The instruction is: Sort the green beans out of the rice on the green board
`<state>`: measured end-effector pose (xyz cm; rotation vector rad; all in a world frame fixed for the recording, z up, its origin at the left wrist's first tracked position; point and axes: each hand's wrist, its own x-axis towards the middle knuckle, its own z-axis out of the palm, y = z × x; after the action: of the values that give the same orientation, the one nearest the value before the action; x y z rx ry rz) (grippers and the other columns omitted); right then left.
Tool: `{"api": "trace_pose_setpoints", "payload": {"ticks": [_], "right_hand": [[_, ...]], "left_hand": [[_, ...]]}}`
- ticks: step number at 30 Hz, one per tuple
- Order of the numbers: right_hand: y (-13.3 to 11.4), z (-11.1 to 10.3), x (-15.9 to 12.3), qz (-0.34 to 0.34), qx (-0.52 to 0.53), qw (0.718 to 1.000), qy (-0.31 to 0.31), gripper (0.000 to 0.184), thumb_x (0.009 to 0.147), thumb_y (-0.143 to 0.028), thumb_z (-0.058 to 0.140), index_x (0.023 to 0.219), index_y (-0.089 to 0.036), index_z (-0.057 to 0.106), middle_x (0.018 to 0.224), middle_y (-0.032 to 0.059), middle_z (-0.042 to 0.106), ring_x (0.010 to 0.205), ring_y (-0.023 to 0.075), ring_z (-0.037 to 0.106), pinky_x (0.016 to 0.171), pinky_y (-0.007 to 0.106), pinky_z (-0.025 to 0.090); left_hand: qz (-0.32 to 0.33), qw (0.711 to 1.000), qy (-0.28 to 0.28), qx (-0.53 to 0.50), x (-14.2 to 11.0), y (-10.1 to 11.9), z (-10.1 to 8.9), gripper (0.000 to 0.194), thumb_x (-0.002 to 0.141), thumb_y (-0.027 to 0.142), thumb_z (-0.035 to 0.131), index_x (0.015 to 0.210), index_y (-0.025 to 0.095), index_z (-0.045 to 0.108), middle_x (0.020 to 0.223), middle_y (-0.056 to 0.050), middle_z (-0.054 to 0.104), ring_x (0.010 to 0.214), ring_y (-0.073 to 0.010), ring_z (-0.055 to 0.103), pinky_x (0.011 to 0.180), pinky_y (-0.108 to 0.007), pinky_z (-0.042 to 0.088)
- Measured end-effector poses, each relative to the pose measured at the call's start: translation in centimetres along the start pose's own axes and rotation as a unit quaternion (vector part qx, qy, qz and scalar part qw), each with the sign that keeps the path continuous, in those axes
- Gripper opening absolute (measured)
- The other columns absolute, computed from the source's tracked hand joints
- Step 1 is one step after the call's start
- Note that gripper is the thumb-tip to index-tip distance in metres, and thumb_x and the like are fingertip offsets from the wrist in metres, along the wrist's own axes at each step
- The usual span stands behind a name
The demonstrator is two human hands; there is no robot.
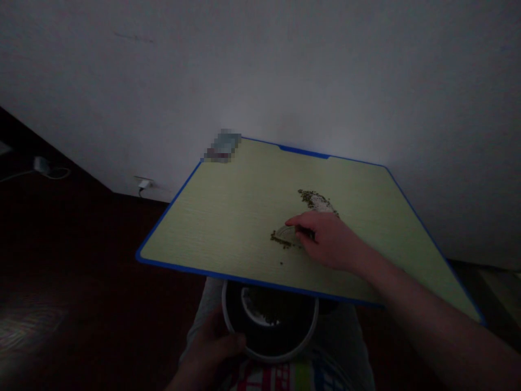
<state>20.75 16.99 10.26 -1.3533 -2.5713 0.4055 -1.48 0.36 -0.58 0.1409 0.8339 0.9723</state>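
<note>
Head view: near streak of dark grains (280,240) lies on the table (228,217), just left of the right hand (325,239), running roughly sideways.
Right hand is nearer, back upward, fingers bent and narrowly parted; cannot tell if it holds grains; left hand (211,347) grips the bowl (280,348).

Through the head view I make out a grey wall (285,65), a white plug (144,185) low on it, a pale cabled device (41,164) far left, and dark reddish floor (101,239).
</note>
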Motion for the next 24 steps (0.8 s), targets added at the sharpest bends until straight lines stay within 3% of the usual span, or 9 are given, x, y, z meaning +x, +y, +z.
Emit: {"api": "trace_pose_setpoints", "payload": {"ticks": [8, 14, 24], "right_hand": [[-0.3, 0.48, -0.12, -0.006, 0.007, 1.0, 0.015, 0.034, 0.081, -0.011, 0.05, 0.109, -0.014, 0.068, 0.105, 0.0089, 0.072, 0.095, 0.0217, 0.066, 0.086, 0.035, 0.05], [-0.61, 0.25, -0.01, 0.02, 0.003, 0.999, 0.025, 0.034, 0.082, -0.013, 0.048, 0.109, -0.014, 0.068, 0.106, 0.0094, 0.072, 0.095, 0.0214, 0.066, 0.085, 0.034, 0.05], [0.08, -0.14, -0.41, 0.043, 0.0, 0.999, 0.022, 0.034, 0.081, -0.014, 0.049, 0.108, -0.015, 0.069, 0.101, 0.0085, 0.073, 0.088, 0.0207, 0.068, 0.079, 0.032, 0.05]], "left_hand": [[-0.008, 1.0, 0.009, 0.004, -0.03, 0.06, -0.07, 0.067, 0.054, 0.009, 0.083, 0.117, 0.017, 0.063, 0.106, -0.018, 0.076, 0.097, -0.0366, 0.07, 0.075, -0.039, 0.058], [0.005, 1.0, -0.019, 0.001, 0.02, 0.06, -0.03, 0.058, 0.057, 0.009, 0.082, 0.113, 0.015, 0.066, 0.104, -0.017, 0.077, 0.098, -0.0351, 0.07, 0.084, -0.043, 0.057], [0.007, 1.0, 0.004, -0.008, -0.23, 0.1, 0.28, 0.07, 0.057, 0.007, 0.081, 0.122, 0.021, 0.061, 0.108, -0.014, 0.077, 0.103, -0.0356, 0.068, 0.087, -0.044, 0.055]]}}
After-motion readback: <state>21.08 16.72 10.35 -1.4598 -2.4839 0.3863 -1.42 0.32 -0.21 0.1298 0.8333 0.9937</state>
